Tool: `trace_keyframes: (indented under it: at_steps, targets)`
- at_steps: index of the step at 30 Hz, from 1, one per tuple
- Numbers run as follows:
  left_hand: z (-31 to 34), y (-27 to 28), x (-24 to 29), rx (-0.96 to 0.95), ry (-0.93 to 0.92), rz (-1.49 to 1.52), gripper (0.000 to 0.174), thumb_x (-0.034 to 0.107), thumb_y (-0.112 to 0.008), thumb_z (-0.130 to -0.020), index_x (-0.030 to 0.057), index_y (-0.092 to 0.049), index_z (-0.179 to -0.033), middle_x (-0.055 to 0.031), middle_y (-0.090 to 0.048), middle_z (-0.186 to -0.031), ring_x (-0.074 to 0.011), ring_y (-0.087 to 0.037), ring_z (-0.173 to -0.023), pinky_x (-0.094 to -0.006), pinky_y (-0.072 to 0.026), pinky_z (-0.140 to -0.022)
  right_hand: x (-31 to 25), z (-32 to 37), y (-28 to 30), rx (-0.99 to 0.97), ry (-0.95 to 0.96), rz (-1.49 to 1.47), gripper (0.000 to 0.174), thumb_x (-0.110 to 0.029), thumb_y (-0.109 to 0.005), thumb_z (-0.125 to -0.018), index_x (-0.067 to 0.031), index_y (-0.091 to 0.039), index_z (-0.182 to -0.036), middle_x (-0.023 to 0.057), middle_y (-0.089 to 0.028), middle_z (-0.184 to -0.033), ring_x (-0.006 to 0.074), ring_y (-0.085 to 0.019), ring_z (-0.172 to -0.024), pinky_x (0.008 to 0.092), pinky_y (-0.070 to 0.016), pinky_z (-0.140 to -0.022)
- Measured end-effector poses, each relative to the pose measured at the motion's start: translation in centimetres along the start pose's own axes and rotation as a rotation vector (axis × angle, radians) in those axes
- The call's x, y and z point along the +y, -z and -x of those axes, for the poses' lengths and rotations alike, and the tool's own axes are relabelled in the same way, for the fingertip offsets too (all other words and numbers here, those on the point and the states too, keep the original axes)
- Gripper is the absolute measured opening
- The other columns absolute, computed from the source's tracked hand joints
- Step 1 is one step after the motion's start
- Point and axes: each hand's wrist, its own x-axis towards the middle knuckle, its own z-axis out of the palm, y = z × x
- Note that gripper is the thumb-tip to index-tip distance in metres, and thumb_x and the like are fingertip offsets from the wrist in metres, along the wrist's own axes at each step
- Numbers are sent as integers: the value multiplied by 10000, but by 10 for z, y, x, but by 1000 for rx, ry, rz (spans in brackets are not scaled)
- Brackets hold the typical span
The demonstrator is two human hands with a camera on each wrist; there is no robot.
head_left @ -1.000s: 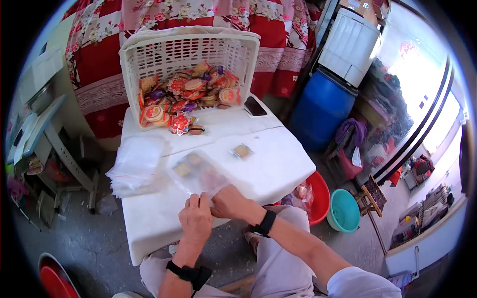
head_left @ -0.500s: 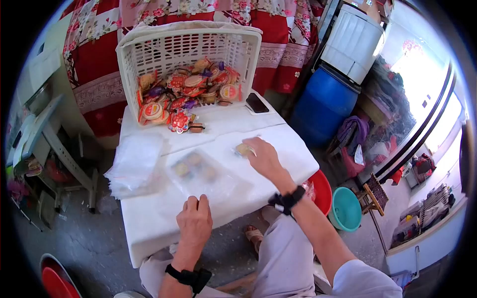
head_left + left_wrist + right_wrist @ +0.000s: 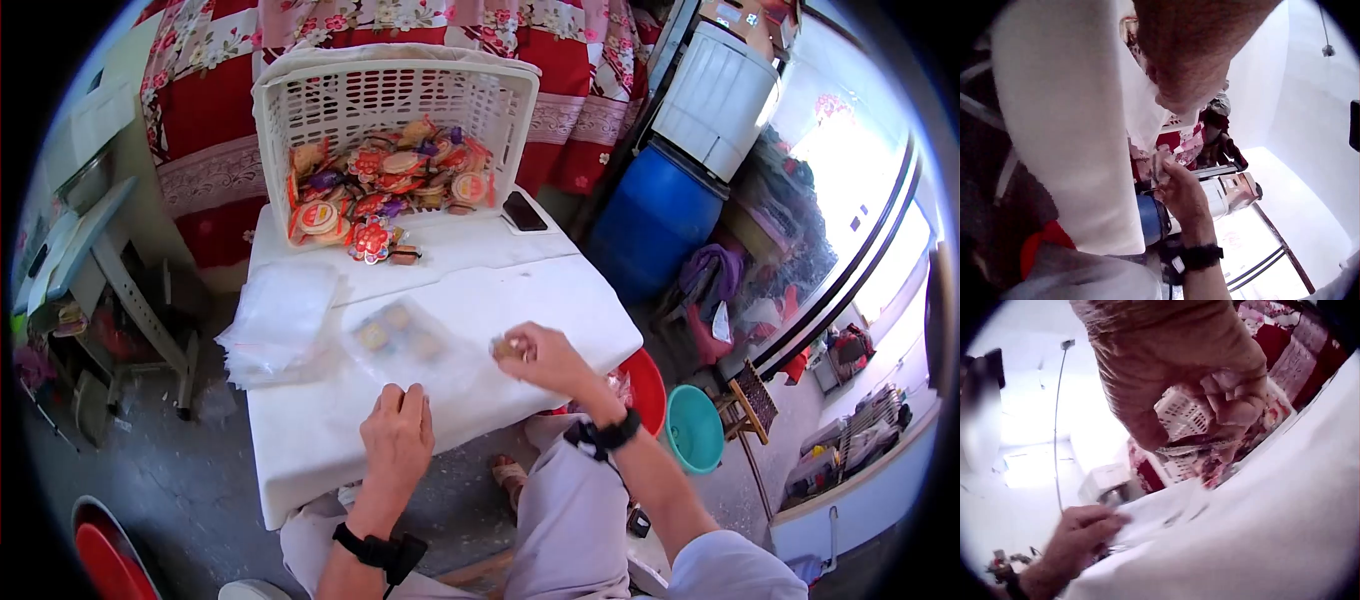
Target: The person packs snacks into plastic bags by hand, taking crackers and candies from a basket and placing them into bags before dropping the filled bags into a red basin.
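Right hand has thumb and fingers closed in a pinch on 1 small wrapped piece, thin and edge-on in the right wrist view, held right of the clear bag. Bag lies flat on the white table, what looks like 3 square pieces inside, count blurry. Left hand bent at the bag's near edge; can't tell if it pinches the film or just rests there. Stack of bags just left. Risks, my judgement: film looks limp, so the mouth could collapse and the piece snag on the lip or slide under; if the left hand's hold is loose, a push could drag the whole bag; a pinch this near the rim could slip and drop the piece; crowding could make the pieces inside overlap.
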Motion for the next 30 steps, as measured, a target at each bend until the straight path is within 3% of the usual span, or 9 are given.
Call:
trace_keyframes:
  at_steps: [2, 6, 9, 16, 19, 22, 24, 27, 30]
  targets:
    - [0, -3, -2, 20, 11, 21, 125, 53, -622, -822, 27, -617, -944, -112, -495, -792, -298, -571, -685, -397, -452, -550, -26, 34, -5, -63, -36, -138, 421, -314, -730, -737, -4, -576, -977, 190, -667, -809, 352, -651, -744, 370, -525, -683]
    - [-1, -3, -1, 38, 25, 44, 117, 51, -621, -823, 19, -618, -935, -116, -505, -791, -309, -572, -667, -405, -454, -560, -59, 53, -42, -62, 89, -3, 378, -261, -720, -732, -22, -554, -974, 172, -648, -824, 355, -642, -756, 397, -521, -674]
    - [0, -6, -3, 46, 47, 57, 137, 46, -609, -823, 20, -624, -957, -120, -510, -800, -316, -578, -687, -405, -460, -572, -65, 40, -75, 169, 315, 192, 295, -147, -690, -704, -54, -551, -947, 150, -583, -880, 357, -603, -796, 449, -496, -653]
    - [1, -9, -1, 71, 8, 56, 165, 40, -578, -840, 21, -636, -993, -131, -523, -805, -328, -580, -670, -410, -458, -567, -60, 17, -110, 329, 413, 84, 218, -55, -675, -723, -43, -552, -903, 154, -568, -873, 364, -582, -819, 413, -484, -666]
    - [2, -7, -4, 83, 16, 53, 179, 26, -581, -831, 11, -630, -1002, -133, -518, -813, -333, -575, -670, -409, -458, -569, -56, 20, -117, 247, 361, 10, 191, 2, -647, -728, -35, -567, -898, 154, -556, -917, 372, -568, -839, 413, -479, -683]
    - [5, -5, -3, 75, 2, 51, 186, 11, -591, -815, 3, -627, -998, -136, -519, -823, -337, -576, -674, -410, -458, -573, -52, 28, -107, 137, 435, 11, 182, 3, -603, -743, -32, -577, -919, 121, -555, -945, 334, -567, -883, 398, -499, -701]
    - [7, -3, -4, 38, 21, 23, 196, 1, -599, -803, -1, -627, -997, -137, -523, -825, -339, -579, -682, -410, -459, -577, -57, 31, -100, 135, 533, 300, 157, -11, -602, -732, -35, -600, -887, 100, -574, -937, 300, -567, -899, 375, -494, -704]
    - [11, -3, -6, -39, 55, 12, 275, 25, -604, -752, -6, -601, -1025, -136, -529, -878, -339, -586, -791, -418, -486, -644, -54, 26, -104, 45, 569, 443, 183, -50, -614, -719, -44, -624, -901, 77, -590, -946, 270, -560, -907, 359, -489, -708]
    - [13, -7, -7, -52, 57, -16, 265, 22, -597, -764, -11, -605, -1027, -136, -532, -881, -337, -586, -785, -422, -485, -638, -50, 17, -114, -27, 486, 516, 202, -65, -615, -718, -40, -631, -918, 76, -594, -911, 276, -556, -890, 357, -484, -725]
